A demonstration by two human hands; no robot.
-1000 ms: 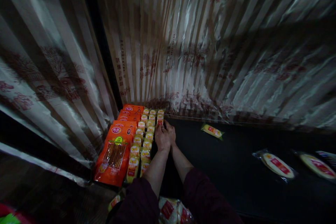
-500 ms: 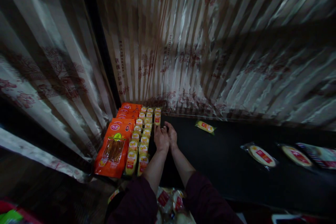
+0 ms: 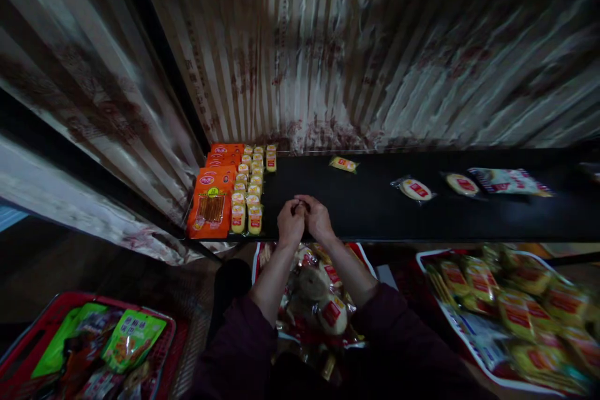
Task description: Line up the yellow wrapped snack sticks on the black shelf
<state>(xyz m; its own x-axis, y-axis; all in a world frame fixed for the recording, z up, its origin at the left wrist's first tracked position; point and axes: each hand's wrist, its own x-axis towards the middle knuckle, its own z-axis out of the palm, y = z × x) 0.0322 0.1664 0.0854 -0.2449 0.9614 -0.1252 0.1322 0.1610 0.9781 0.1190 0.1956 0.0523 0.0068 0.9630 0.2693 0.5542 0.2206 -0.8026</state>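
Observation:
Above the front edge of the black shelf [image 3: 365, 212], my left hand [image 3: 290, 222] and my right hand [image 3: 317, 219] are close together, fingers curled inward and nearly touching. Both look closed; what they hold, if anything, is hidden between them. To their left stand rows of small yellow wrapped cakes [image 3: 254, 217], with a short third row [image 3: 270, 159] at the back. Beside these, orange snack bags [image 3: 209, 203] overlap one behind another. A single yellow wrapped cake [image 3: 344, 164] lies apart, behind and to the right of my hands.
Two round wrapped pastries [image 3: 416, 190] and a striped bag [image 3: 509, 181] lie on the shelf's right part. Under my arms is a basket of wrapped pastries [image 3: 332, 312]. Another full basket [image 3: 422, 255] is at the right, a red basket [image 3: 47, 312] at lower left. Striped sheeting [image 3: 319, 75] hangs behind.
My hands have drawn back from beside the short cake row to the shelf's front edge, with fingers more curled. The view has shifted so that the baskets below show.

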